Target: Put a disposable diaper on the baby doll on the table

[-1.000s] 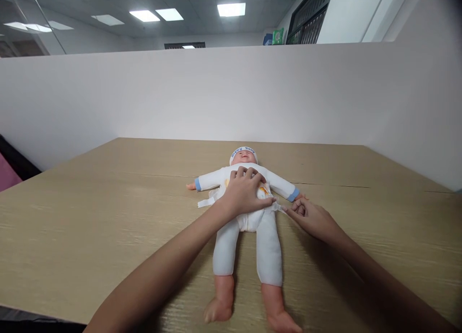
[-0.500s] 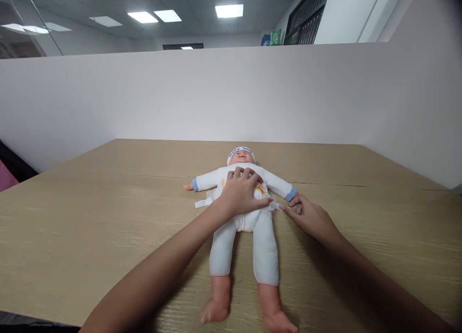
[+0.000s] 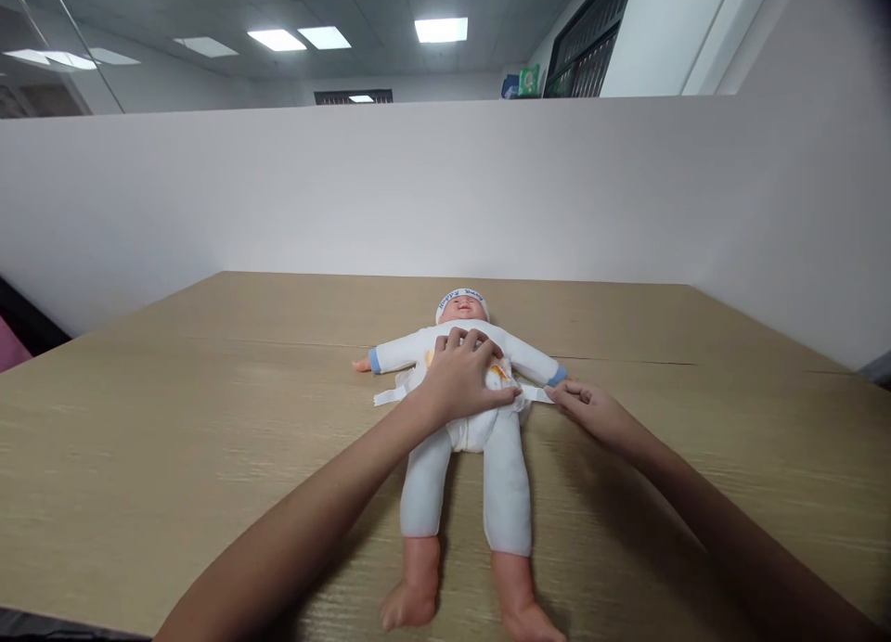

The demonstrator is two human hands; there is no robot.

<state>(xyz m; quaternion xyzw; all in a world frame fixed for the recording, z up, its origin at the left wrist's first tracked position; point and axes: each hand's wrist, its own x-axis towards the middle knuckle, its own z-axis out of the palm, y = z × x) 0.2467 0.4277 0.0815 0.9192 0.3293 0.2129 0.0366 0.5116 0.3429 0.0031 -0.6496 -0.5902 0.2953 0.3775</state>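
A baby doll (image 3: 508,494) in a white suit with blue cuffs lies on its back on the table, feet toward me. Around its hips is a white diaper (image 3: 475,435) with an orange print at the front. My left hand (image 3: 465,373) presses on the diaper's front over the belly, fingers spread, hiding part of it. At the right side, my right hand (image 3: 588,408) pinches the end of a white diaper tab (image 3: 535,394), drawn out sideways beside the doll's cuff. On the left, the other tab (image 3: 390,396) lies loose and stretched outward.
The wooden table (image 3: 174,456) runs back to a white partition (image 3: 445,187), with a seam crossing it near the doll's arms. Past the partition, a green package (image 3: 529,81) shows. Something pink (image 3: 10,345) sits at the left edge.
My right hand has moved slightly outward and closed on the tab's end, which is now pulled straighter and longer. The left hand stays on the diaper. The view has tilted slightly.
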